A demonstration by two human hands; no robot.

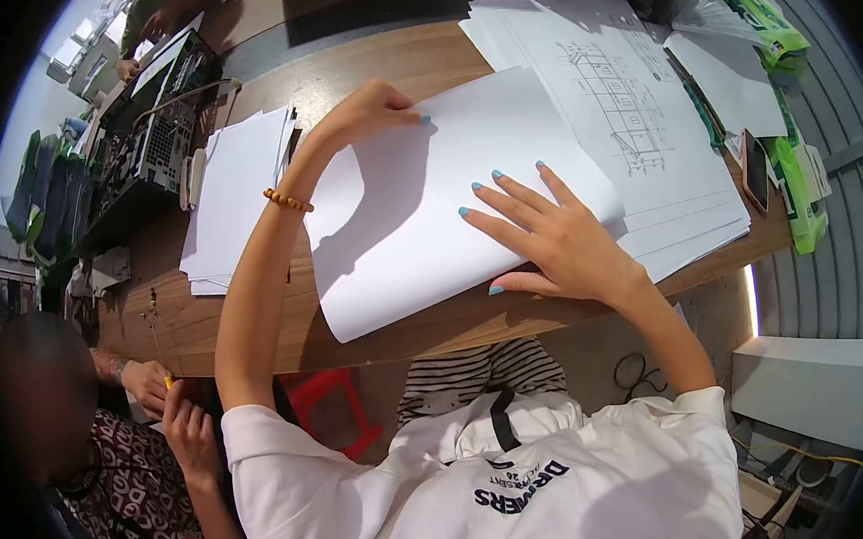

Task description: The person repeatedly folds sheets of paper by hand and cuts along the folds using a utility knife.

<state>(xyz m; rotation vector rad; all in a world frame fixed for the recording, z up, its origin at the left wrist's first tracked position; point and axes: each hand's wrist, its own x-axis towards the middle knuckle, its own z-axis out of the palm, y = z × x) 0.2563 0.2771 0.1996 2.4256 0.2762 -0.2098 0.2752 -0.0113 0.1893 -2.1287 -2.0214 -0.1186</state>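
A large white sheet of paper [449, 239], blank on the side that shows, lies on the wooden table before me, its right part curving up over itself. At its upper left edge, my left hand [370, 115] pinches the paper between thumb and fingers. My right hand [547, 229] rests flat on the sheet's right part with the fingers spread. Beneath and to the right is a stack of large sheets [687, 207], the top one bearing a line drawing [618, 108].
Another paper stack [233, 202] lies left, beside an opened computer case [151, 138]. A phone [755, 172] and green packages [786, 46] are at the right. The table's front edge [406, 347] is near my body. Another person's hands [188, 429] are at lower left.
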